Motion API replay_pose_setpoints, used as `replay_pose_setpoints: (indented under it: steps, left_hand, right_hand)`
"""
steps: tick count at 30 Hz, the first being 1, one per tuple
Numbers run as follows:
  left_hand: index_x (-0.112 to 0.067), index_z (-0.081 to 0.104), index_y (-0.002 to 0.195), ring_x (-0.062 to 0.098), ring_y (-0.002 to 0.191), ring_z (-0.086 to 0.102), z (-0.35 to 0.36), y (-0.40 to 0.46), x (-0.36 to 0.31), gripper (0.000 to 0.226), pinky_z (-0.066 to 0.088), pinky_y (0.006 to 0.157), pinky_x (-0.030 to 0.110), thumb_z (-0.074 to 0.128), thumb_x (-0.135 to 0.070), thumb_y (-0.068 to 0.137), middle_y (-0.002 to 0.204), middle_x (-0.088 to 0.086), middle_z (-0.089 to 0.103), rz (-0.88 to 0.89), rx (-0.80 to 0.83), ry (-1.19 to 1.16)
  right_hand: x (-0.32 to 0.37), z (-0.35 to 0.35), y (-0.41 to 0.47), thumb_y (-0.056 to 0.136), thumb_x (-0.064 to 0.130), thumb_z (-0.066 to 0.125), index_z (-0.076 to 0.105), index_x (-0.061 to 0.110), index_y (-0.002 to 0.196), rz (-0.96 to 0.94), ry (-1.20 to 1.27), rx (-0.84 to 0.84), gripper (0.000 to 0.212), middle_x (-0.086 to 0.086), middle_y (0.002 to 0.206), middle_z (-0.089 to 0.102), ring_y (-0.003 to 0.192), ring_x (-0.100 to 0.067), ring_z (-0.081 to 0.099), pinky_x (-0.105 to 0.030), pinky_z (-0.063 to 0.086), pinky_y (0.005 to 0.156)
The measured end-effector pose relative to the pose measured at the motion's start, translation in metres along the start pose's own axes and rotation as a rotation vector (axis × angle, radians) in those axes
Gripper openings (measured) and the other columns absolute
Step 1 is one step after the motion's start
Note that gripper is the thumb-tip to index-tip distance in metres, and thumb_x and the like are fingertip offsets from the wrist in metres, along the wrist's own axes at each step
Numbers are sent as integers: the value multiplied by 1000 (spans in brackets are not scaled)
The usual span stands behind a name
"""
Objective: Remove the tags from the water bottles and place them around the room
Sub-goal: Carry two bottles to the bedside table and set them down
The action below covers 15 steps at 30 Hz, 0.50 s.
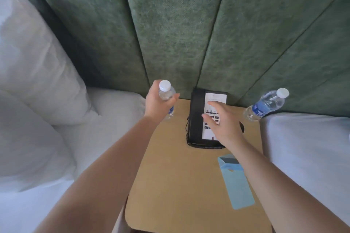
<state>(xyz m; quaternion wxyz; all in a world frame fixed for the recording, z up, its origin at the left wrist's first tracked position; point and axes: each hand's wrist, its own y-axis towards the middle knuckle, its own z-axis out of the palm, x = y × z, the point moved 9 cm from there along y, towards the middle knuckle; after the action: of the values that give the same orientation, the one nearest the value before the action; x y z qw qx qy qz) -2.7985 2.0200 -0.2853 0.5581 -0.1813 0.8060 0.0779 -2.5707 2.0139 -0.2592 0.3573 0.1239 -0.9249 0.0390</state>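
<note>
Water bottles, two in number, at the back corners of a wooden bedside table (170,185).

The left bottle (166,93) stands near the table's back left corner, long axis upright, white cap up; the left hand (158,103) grips it round the upper body, fingers and thumb curled about it. The right bottle (265,105) stands at the back right corner, free of either hand; in this wide-angle view its long axis leans, white cap toward the upper right, blue label across its middle. The right hand (221,121) hovers over a black telephone (197,119) between the two bottles, fingers spread and nearly straight, holding nothing. One pale blue paper sleeve (236,185) lies flat on the table, partly under the right forearm. White bedding flanks the table on both sides.
</note>
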Motion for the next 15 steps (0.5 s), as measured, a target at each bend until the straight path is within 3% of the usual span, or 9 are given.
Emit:
replay_pose_setpoints:
  steps: [3,8,13,15]
  left_hand:
    - [-22,51,112,20,102,60,7,22,11,44,50,92,45,77,-31,78,107,0,63,37,81,27]
    - [-19,52,115,18,105,57,10,44,27,46,47,93,45,79,-27,79,110,-6,60,128,164,147]
    - [-21,35,142,20,130,46,1,57,38,89,40,108,43,82,-39,70,137,5,47,99,284,73]
    - [-21,39,139,21,126,50,-16,58,45,85,46,103,42,80,-40,68,138,9,45,59,216,19]
  right_hand:
    - [11,32,18,89,27,63,56,12,128,-33,11,37,42,-3,130,56,125,-20,46,-23,32,100]
    - [16,70,36,89,27,62,57,13,126,-57,26,70,40,-4,128,57,121,-20,49,-19,30,97]
    - [22,97,54,90,26,62,53,17,131,-24,99,134,43,-3,131,54,121,-16,51,-20,33,97]
    - [26,104,63,91,23,61,48,19,135,3,174,156,46,-3,135,52,120,-16,53,-27,39,100]
